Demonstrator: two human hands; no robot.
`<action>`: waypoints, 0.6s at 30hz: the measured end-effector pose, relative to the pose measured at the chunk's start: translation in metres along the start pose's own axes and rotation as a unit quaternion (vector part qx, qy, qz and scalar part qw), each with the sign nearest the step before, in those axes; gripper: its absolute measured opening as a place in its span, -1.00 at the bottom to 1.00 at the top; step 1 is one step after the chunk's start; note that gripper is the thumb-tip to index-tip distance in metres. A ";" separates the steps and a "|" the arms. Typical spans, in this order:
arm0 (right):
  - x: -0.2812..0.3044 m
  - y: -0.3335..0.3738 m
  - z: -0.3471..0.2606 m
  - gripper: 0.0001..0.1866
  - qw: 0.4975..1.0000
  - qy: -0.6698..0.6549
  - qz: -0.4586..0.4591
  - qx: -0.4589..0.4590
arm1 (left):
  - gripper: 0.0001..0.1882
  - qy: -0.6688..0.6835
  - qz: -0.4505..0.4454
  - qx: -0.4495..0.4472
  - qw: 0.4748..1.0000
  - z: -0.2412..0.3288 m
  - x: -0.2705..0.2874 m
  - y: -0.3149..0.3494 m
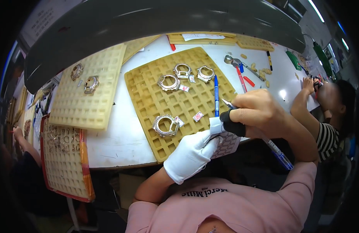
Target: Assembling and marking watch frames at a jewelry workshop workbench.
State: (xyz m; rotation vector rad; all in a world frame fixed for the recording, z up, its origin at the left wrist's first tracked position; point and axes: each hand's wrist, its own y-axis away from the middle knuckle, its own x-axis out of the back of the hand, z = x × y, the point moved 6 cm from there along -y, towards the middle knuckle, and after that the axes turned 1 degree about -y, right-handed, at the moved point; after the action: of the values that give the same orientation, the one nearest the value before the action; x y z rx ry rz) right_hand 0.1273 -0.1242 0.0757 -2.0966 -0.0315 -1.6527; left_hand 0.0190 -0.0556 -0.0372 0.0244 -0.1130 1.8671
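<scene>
My left hand (191, 153), in a white glove, is closed at the front edge of the yellow grid tray (146, 101). A small whitish piece (216, 126) shows at its fingertips; what it is I cannot make out. My right hand (257, 110) is bare except for a black finger cover (232, 123) and meets the left. A pen (278, 152) with a clear barrel and blue end is gripped in it. Silvery watch cases (166, 125) lie on the tray, some with small tags (198, 116). A blue pen (216, 95) rests at the tray's right side.
A paler grid tray (98, 106) with two watch cases stands left. Below it, a red-edged tray (63, 171) holds several rings. A metal tool (245, 66), red pen (241, 77) and peanuts (265, 72) lie right. A dark lamp hood (164, 23) spans above. People sit at both sides.
</scene>
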 end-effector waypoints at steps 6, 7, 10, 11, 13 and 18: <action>-0.002 -0.012 0.041 -0.76 0.994 0.027 0.072 -0.078 | -0.73 -0.010 -0.162 -0.078 0.984 0.013 -0.031 0.023; -0.011 -0.014 0.046 -0.75 0.992 0.079 0.063 -0.073 | -0.74 0.014 -0.216 -0.030 0.976 0.009 -0.037 0.024; -0.032 -0.018 0.058 -0.68 0.984 0.162 0.055 -0.051 | -0.75 -0.058 -0.257 -0.051 0.963 0.013 -0.046 0.026; -0.040 -0.022 0.061 -0.66 0.982 0.175 0.051 -0.047 | -0.75 -0.054 -0.239 -0.069 0.967 0.013 -0.043 0.025; -0.053 -0.025 0.063 -0.66 0.975 0.215 0.029 -0.041 | -0.75 -0.020 -0.218 -0.071 0.973 0.009 -0.040 0.026; -0.070 -0.030 0.066 -0.71 0.969 0.247 0.009 -0.017 | -0.77 -0.057 -0.212 -0.069 0.973 0.012 -0.034 0.028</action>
State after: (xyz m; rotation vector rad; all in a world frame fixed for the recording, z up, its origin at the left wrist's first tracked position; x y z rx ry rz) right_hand 0.1596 -0.0549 0.0099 -1.6437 0.1772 -2.1275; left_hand 0.0018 -0.0972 -0.0292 0.0544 -0.2938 1.4259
